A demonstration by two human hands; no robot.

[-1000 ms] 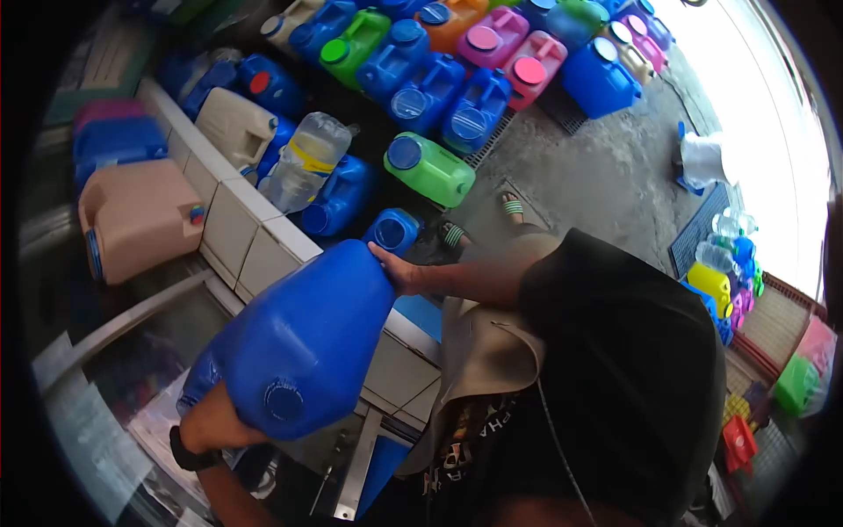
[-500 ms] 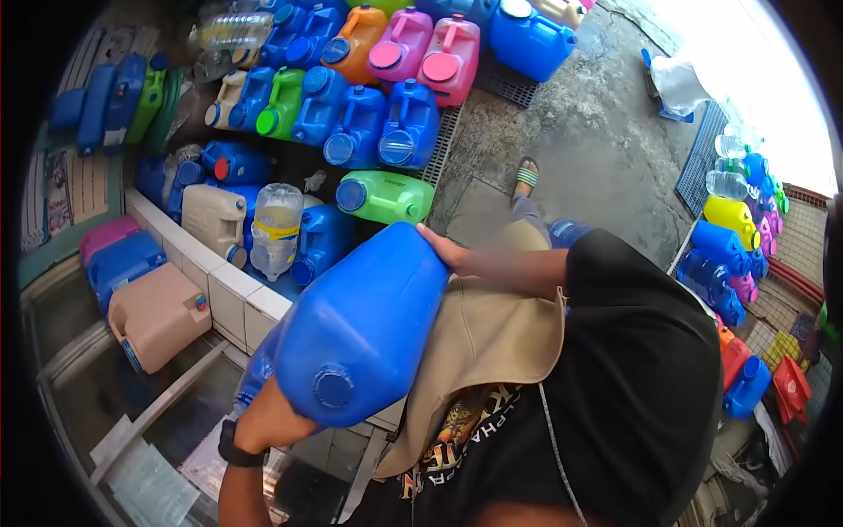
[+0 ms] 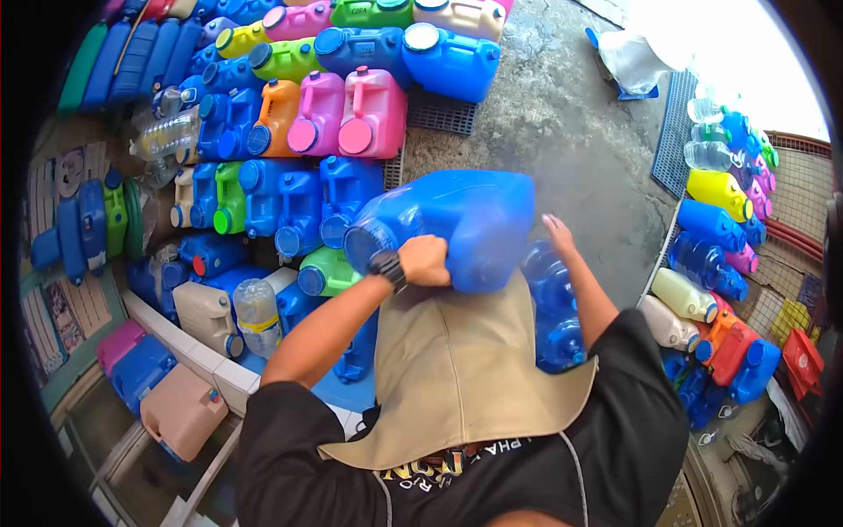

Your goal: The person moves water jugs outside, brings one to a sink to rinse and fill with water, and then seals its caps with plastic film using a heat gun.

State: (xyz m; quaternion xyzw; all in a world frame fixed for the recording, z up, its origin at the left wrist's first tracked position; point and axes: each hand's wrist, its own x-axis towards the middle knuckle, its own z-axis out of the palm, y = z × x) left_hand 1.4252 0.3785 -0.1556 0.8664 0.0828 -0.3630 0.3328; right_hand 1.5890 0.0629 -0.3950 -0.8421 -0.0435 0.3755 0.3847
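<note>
- Jug [image 3: 479,211]: it sits tilted in front of you, beyond the beige cloth [image 3: 457,369], its cap [image 3: 367,244] toward your left and its blunt end toward your right.
- Your left hand [image 3: 425,262] is curled firmly round part of it, probably the handle, though your fingers hide the exact spot.
- Your right hand [image 3: 558,233] has its fingers stretched out and holds nothing; it is just beside the blunt end, apparently not touching.
- With only one hand gripping, the jug could twist; your right palm under the blunt end would likely steady it.
- Mind the cap end: the green jug [image 3: 327,270] and blue jugs [image 3: 347,198] are near it, and a low swing could knock them.
- Give the blue bottles [image 3: 553,277] beside your right forearm room too.
- You cannot tell how full the jug is, so best move it smoothly.
</note>
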